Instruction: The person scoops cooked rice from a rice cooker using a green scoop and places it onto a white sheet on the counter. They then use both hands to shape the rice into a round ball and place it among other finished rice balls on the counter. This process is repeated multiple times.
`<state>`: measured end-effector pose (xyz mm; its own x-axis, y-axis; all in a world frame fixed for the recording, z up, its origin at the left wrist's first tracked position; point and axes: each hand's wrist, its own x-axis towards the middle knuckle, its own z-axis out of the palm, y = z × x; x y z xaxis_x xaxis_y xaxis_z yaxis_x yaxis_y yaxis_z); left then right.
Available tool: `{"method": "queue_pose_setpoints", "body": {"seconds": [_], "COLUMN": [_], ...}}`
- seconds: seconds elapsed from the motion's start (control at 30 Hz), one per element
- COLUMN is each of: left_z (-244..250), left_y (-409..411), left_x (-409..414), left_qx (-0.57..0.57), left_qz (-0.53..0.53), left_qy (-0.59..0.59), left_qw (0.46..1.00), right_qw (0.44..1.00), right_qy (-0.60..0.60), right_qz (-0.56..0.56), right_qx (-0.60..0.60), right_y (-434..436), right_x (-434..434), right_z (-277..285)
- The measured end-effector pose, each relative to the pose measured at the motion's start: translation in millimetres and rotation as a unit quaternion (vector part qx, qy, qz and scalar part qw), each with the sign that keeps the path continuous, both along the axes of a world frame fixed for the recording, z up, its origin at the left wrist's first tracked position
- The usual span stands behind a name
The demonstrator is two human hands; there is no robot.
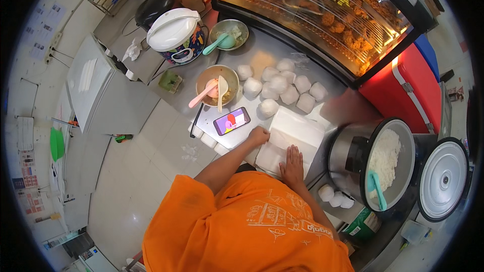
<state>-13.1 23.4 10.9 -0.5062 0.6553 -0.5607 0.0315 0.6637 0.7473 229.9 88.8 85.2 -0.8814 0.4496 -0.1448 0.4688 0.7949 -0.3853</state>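
A stack of white wrapping paper lies on the steel counter before me, with a crease across the upper sheet. My left hand is at the stack's left edge, its fingers curled and pinching the paper's border. Flat on the lower part of the paper rests my right hand, fingers stretched out and nothing held. Just beyond the stack sit several round white paper-wrapped parcels, some piled on others. A phone with a lit screen lies left of my left hand.
An open rice cooker with white rice and a green paddle stands at right, its lid beyond. Metal bowls with spoons, a lidded patterned rice cooker and a heated fried-food display case stand farther back. A red cooler box is at right.
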Motion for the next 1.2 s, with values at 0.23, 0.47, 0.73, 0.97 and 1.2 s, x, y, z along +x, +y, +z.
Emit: {"method": "queue_pose_setpoints", "body": {"seconds": [0.23,0.47,0.73,0.97,1.2], "left_z": [1.1,6.7,109.1,76.2,39.2], "left_y": [-20.0,-20.0,27.2,51.6,47.4], "left_x": [17.3,-0.7,28.5,13.0,2.3], "left_qx": [-0.156,-0.022,0.113,0.026,0.059], "left_qz": [-0.134,0.092,-0.330,-0.383,-0.335], "left_qy": [-0.401,-0.348,0.300,0.199,0.153], "left_qw": [0.893,0.933,0.888,0.902,0.928], "right_qw": [0.999,0.998,0.988,0.980,0.972], "right_qy": [0.024,0.028,-0.077,-0.108,-0.054], "right_qz": [0.032,0.014,-0.036,-0.083,-0.158], "right_qx": [-0.036,-0.062,-0.130,-0.148,-0.166], "right_y": [16.9,49.3,99.6,114.1,132.0], "right_x": [-6.5,-5.1,-50.3,-45.6,-19.4], "right_z": [45.7,9.2,29.7,31.2,-17.0]}}
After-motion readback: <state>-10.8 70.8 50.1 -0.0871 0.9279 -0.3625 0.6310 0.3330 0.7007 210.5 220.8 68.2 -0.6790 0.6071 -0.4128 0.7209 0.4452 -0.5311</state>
